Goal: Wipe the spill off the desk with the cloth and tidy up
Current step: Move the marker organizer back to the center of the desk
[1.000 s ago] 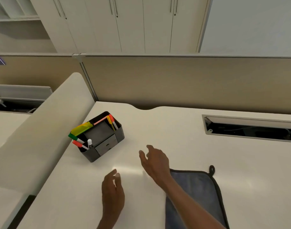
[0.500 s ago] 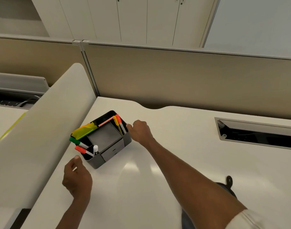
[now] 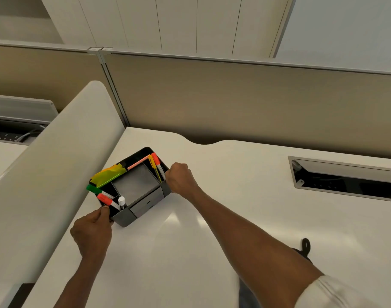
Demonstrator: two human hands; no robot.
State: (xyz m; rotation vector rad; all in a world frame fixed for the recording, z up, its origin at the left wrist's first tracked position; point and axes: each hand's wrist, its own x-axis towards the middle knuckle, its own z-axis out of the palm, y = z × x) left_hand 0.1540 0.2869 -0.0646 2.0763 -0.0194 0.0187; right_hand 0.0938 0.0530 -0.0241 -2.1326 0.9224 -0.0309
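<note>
A black desk organizer (image 3: pixel 143 204) stands at the left of the white desk (image 3: pixel 245 214), holding several coloured markers and a yellow-green item. My left hand (image 3: pixel 91 234) grips its near left corner. My right hand (image 3: pixel 180 180) is closed on its right rim. The blue-grey cloth lies at the bottom right, mostly hidden under my right arm; only its black hanging loop (image 3: pixel 305 245) and a strip of edge show. No spill is visible on the desk.
A curved cream divider (image 3: pixel 45 185) runs along the desk's left side. A tan partition (image 3: pixel 256 103) stands behind. A cable tray opening (image 3: pixel 345 181) is set into the desk at the right.
Both hands moved from near the cloth to the organizer. The right hand reached its right rim first, then the left hand closed on its near left corner.
</note>
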